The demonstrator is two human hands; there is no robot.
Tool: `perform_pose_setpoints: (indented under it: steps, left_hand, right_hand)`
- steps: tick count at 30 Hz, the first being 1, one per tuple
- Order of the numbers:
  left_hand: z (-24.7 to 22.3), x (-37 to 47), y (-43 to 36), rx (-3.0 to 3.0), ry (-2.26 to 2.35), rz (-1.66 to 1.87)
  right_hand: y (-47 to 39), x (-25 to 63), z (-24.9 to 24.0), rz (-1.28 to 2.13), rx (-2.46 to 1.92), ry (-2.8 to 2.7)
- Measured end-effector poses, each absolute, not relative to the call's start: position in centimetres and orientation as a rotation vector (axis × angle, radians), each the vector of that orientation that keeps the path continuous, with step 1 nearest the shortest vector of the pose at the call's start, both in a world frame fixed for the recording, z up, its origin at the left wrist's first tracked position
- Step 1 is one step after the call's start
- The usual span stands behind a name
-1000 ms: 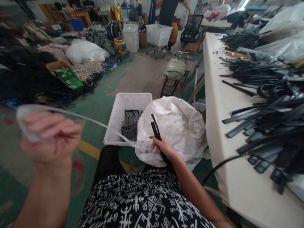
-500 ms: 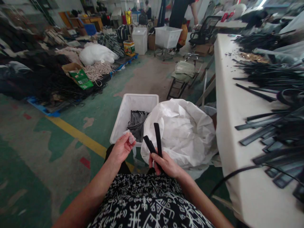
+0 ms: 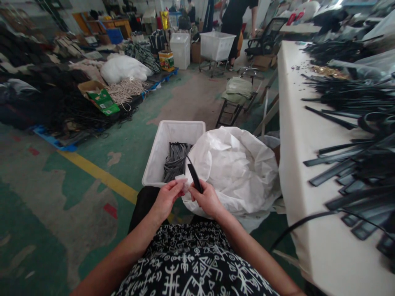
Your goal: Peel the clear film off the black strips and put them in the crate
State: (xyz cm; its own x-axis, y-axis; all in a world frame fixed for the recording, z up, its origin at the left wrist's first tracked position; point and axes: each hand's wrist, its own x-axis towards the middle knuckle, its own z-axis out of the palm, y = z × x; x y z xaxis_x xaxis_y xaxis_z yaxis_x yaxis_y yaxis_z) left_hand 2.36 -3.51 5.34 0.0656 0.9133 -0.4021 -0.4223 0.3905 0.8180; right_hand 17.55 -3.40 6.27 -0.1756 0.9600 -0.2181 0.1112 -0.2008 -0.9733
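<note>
Between thumb and fingers, my left hand point(image 3: 168, 198) pinches a small, translucent whitish piece point(image 3: 182, 181). Close on its right, my right hand point(image 3: 207, 198) is closed around black strips point(image 3: 195, 177) that point up and to the left. The two hands nearly meet above my lap; whether the whitish piece touches the strips I cannot tell. Just beyond the hands, a white plastic bin point(image 3: 150, 158) holds a heap of dark grey strips point(image 3: 176, 159). A large white sack point(image 3: 237, 168) stands to the right of the bin, behind my right hand.
On the right, a table with a white cover point(image 3: 296, 123) carries many black strips point(image 3: 348, 98). A folding stand point(image 3: 230, 113) bears a greenish bundle. Farther off are a white cart point(image 3: 217, 44) and a person point(image 3: 236, 18) in dark clothes. Piled goods lie at the left.
My left hand has moved right with the whitish piece, closer to my right hand. The black strips, earlier fanned apart, now lie closer together. The distant person has shifted stance.
</note>
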Motion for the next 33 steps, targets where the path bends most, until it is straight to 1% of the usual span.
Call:
perform_pose_setpoints:
  steps: [3,5,9,13,20,27,33]
  left_hand:
    - [5.0,2.2,-3.4,0.744,1.102,0.949]
    - [4.8,2.3,-3.3,0.776,1.128,0.945]
    - [4.8,2.2,-2.8,0.558,1.159,1.062]
    - [5.1,1.3,-2.2,0.346,1.091,1.168]
    - [5.3,0.9,-1.9,0.153,1.073,1.169]
    - [5.1,1.3,-2.0,0.183,1.07,1.185]
    - [5.2,1.4,-2.2,0.242,1.07,1.162]
  right_hand:
    - [-3.4,17.9,5.9,1.453,-1.339,-1.356]
    - [-3.4,18.0,5.8,1.467,-1.327,-1.345]
    - [-3.7,18.5,5.7,1.534,-1.244,-1.348]
    - [-4.7,19.4,5.8,1.648,-1.175,-1.377]
    - [-6.1,19.7,7.5,1.836,-1.257,-1.545]
    - [-6.0,18.8,7.2,1.808,-1.301,-1.577]
    - [-5.6,18.3,6.6,1.661,-1.39,-1.714]
